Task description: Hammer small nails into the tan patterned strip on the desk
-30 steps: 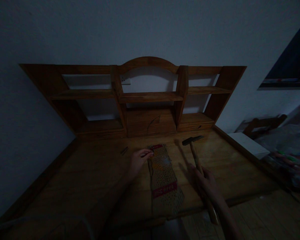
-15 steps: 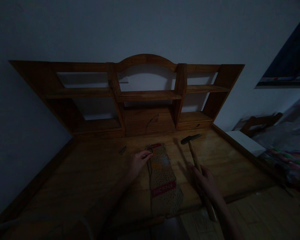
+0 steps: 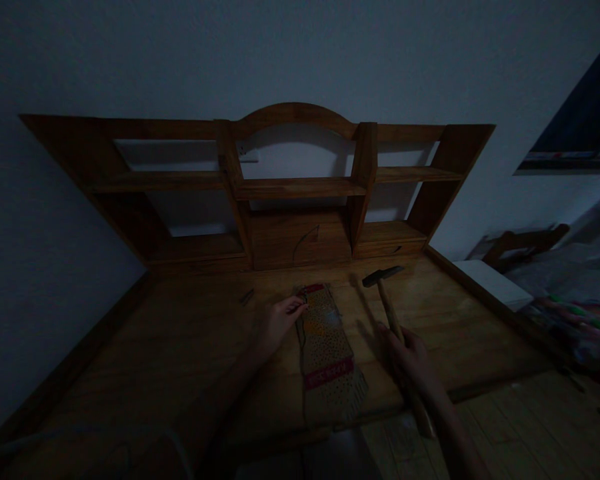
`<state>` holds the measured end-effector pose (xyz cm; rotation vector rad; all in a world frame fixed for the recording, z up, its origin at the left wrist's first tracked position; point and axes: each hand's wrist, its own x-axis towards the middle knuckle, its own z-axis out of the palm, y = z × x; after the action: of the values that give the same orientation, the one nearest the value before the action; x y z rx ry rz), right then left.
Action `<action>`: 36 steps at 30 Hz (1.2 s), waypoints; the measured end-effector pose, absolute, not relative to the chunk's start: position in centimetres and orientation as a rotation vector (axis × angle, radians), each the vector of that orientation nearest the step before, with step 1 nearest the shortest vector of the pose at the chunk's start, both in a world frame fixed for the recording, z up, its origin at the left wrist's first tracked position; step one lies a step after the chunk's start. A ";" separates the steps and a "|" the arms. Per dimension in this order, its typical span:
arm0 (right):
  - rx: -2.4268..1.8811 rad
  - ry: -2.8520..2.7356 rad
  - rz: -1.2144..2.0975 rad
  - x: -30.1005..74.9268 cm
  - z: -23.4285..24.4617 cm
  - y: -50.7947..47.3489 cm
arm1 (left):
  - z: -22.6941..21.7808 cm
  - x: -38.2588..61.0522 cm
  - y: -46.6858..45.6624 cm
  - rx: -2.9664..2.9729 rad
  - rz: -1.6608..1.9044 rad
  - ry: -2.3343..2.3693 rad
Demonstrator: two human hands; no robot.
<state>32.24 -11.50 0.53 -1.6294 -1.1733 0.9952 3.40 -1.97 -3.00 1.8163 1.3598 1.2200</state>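
My right hand [image 3: 407, 353] is wrapped round the wooden handle of a hammer [image 3: 389, 307], its dark head raised over the right part of the wooden desk. A strip of cardboard [image 3: 326, 333] with red printed bands and many small dark marks or holes lies in front of me, its near end at the desk's front edge. At the far left edge of this cardboard, my left hand [image 3: 283, 317] has its fingertips pinched together. What they hold, if anything, is too small and dark to make out. A thin dark line runs down the cardboard's left side.
A small dark piece [image 3: 247, 297] lies on the desk [image 3: 180, 347], left of the cardboard. A wooden shelf unit [image 3: 300, 190] stands along the back against the wall. To the right are a white surface [image 3: 493, 283], a wooden chair back [image 3: 527, 243] and plastic-wrapped items [image 3: 570, 293].
The view has shifted very slightly. Both hands and the hammer keep nearly the same positions over the desk.
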 end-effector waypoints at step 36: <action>-1.479 -1.550 0.960 25.8 6.3 -14.8 | -4.6 4.1 -0.7 1.755 1.247 1.321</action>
<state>25.84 -14.85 6.26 -1.4793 -1.5497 0.9597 4.10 -0.66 -4.61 1.7551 1.3212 1.2472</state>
